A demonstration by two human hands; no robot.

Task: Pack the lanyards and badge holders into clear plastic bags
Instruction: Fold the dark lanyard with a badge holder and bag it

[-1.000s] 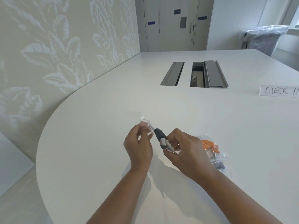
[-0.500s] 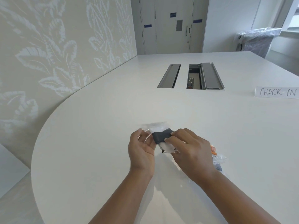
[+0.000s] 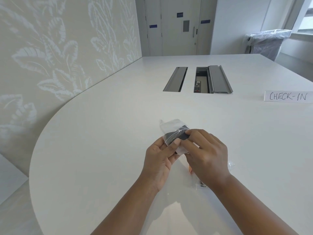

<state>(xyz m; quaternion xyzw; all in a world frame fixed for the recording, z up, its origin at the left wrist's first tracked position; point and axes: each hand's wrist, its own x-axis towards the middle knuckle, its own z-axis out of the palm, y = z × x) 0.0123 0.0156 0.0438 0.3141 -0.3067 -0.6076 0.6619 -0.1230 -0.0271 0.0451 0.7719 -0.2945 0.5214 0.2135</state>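
1. Left hand (image 3: 159,160), lower centre of the frame: palm turned inward, thumb and fingers (image 3: 176,142) pinched shut on the near edge of a clear plastic bag (image 3: 171,126).
2. Right hand (image 3: 206,158), just right of centre: fingers curled, fingertips pressed onto a dark grey lanyard (image 3: 177,135) at the mouth of the bag; closed upon it.
3. Clear plastic bag: held just above the table (image 3: 101,150), centre of the frame, crumpled, far end loose and pointing toward the top of the frame.
4. Dark grey lanyard: folded into a short band, mostly inside the bag, right end protruding under the right fingertips.
5. Second clear bag (image 3: 231,164), below and behind the right hand: lying on the table, largely hidden by the wrist; an orange item (image 3: 190,169) visible at its left edge, a small metal piece (image 3: 203,184) near the forearm.
6. Cable hatches (image 3: 196,79), upper centre: two slots in the table, right one with its lid open.
7. Card reading "CHECK-IN" (image 3: 288,96), right edge of the frame, well apart from the hands.
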